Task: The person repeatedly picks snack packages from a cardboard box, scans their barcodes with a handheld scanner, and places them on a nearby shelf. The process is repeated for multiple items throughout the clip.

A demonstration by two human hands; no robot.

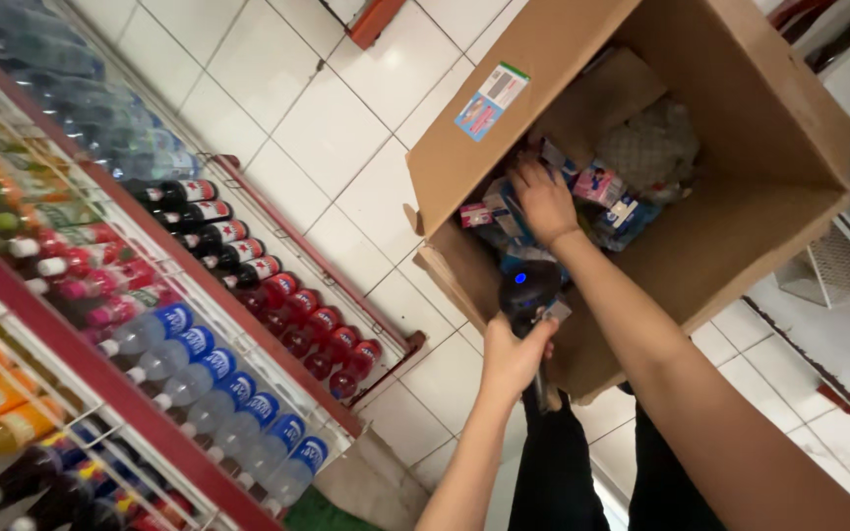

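Your left hand [516,356] grips the black scanner [528,295] at the cardboard box's [740,187] near rim, aimed inward, while your right hand [543,200] presses open-fingered on the small packets [597,182] inside it.

Just beyond the right hand's fingers [528,182], matt brown corrugated cardboard forms the box [740,128], holding glossy printed packets [597,184]. The left hand's fingers [514,346] wrap a smooth black plastic scanner [527,292]; below them, glazed white floor tiles [346,128] shine.
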